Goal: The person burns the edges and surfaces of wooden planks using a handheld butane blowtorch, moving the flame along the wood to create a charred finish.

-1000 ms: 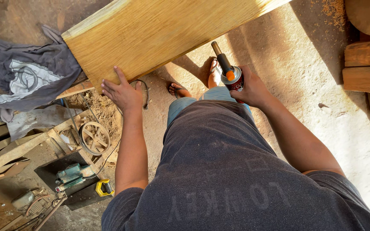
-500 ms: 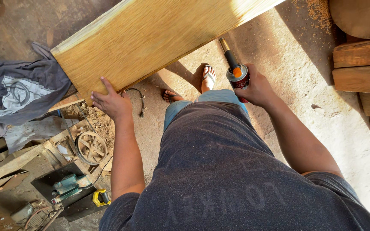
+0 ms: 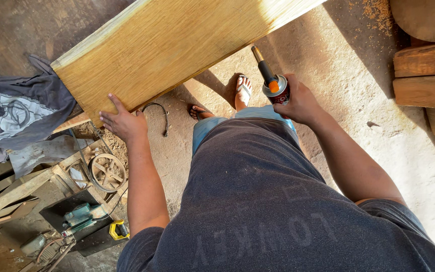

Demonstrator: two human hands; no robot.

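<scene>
The left hand reaches forward with the arm nearly straight, fingers spread and lying flat against the near corner of the plank; it presses on the wood and grips nothing. The right hand is held out at waist height, elbow bent, fingers wrapped tight around a torch.

The torch is a small gas can with a silver top, an orange spot on it and a dark nozzle with a brass tip that points up and away toward the plank's lower edge, just short of touching it. The plank is one broad, pale yellow board with fine straight grain, running slantwise from the left hand up to the top right, its far end in bright sun.

On the floor stand two feet in sandals, partly under the plank. One dark cloth hangs left of the plank. Below it lie one spoked wheel, one green power tool and one yellow hook-shaped piece. At the right edge sits a stack of at least four wooden blocks.
</scene>
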